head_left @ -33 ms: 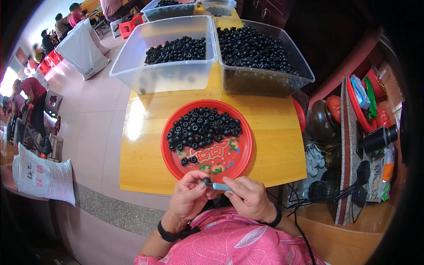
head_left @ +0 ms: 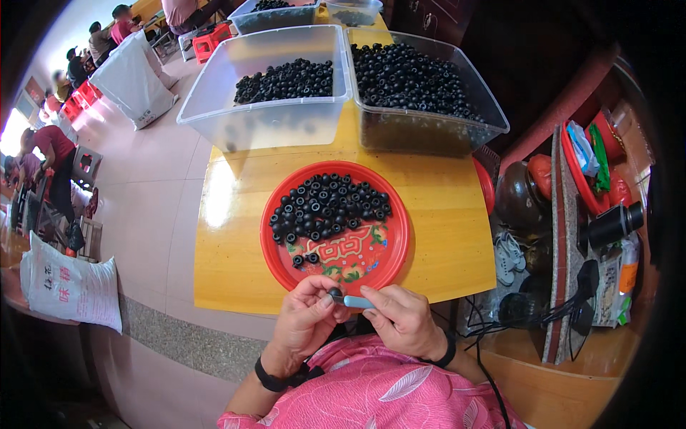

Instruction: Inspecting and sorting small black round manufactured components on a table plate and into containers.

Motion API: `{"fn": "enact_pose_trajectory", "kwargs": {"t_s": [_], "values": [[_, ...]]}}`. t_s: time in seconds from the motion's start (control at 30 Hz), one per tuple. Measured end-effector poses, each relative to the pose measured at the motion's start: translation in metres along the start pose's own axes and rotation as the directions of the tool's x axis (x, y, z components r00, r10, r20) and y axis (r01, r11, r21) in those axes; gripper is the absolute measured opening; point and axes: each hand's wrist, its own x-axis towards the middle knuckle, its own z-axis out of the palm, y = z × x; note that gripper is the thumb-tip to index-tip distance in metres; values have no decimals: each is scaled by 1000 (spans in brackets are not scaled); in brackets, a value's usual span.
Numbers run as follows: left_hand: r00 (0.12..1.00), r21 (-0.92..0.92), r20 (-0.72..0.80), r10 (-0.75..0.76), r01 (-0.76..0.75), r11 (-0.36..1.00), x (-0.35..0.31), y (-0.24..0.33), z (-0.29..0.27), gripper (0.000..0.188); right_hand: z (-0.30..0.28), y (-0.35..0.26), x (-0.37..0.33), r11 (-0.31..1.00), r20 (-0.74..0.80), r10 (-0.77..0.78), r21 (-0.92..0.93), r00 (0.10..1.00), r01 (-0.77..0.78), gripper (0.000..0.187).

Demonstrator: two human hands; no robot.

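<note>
So the pale blue tool (head_left: 359,302) is lying nearly level just past the tray's near edge, its long axis running side to side and its working end pointing left at a small round black piece (head_left: 335,293). Can't tell if the tip is going inside. The left hand (head_left: 309,312) is pinching that piece between thumb and fingers, the right hand (head_left: 404,318) is gripping the tool and hiding its back end, and the two are sitting close together with the handle bridging the gap.

Left fingertips are covering a bit of the rim of the red tray (head_left: 401,261). A heap of black pieces (head_left: 325,204) is filling its far half, with two strays sitting nearer. Behind, two clear tubs (head_left: 268,125) of them are taking up the far end of the yellow table (head_left: 454,236).
</note>
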Motion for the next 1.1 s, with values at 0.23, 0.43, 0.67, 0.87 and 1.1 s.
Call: {"fn": "enact_pose_trajectory", "kwargs": {"t_s": [0.23, 0.43, 0.67, 0.87, 1.1], "values": [[999, 17, -38, -11, 12, 1000, 0, 0, 3, 20, -1, 0, 1, 999, 13, -10, -36, 1000, 11, 37], [999, 15, -25, -21, 21, 1000, 0, -1, 1, 19, -3, 0, 2, 997, 1, -25, -75, 1000, 25, 36], [1000, 94, -18, -15, 17, 995, 0, 3, 9, 20, -4, 3, 1, 992, -22, -102, -82, 995, 100, 38], [990, 78, 40, -137, 133, 988, -4, 5, 12, 18, -5, 17, -2, 968, -64, -99, -236, 993, 82, 39], [988, 54, 10, -157, 156, 986, 2, 3, 11, 15, -15, 26, -8, 951, -198, 66, -284, 978, -121, 35]]}}
